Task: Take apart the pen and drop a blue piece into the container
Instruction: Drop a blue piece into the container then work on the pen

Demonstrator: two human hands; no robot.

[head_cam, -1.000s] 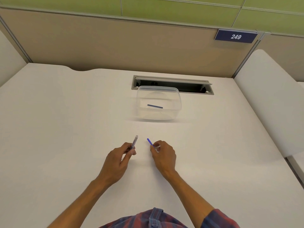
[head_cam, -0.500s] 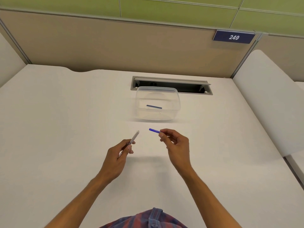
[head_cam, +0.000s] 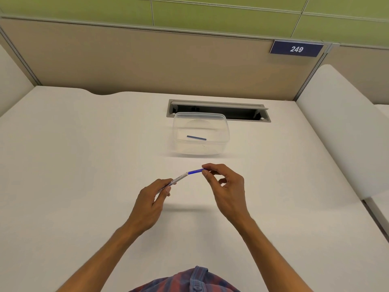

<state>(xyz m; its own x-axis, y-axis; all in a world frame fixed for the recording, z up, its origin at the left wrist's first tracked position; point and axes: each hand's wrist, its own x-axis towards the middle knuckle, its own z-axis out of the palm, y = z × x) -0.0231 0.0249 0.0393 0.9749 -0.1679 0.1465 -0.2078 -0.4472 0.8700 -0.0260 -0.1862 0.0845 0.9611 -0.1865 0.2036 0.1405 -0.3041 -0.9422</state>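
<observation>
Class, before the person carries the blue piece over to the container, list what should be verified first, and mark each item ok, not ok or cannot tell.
1. Right hand pinches the blue piece: ok.
2. Left hand holds the white pen barrel: ok.
3. Blue piece fully free of the barrel: cannot tell; their ends meet.
4. Container open on top, no lid: ok.
5. Room inside, with only one blue stick lying in it: ok.
6. Table between hands and container bare: ok.

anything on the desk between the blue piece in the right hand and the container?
Head view: only bare white desk separates the short blue pen piece, pinched by the right hand, from the clear plastic container.
</observation>
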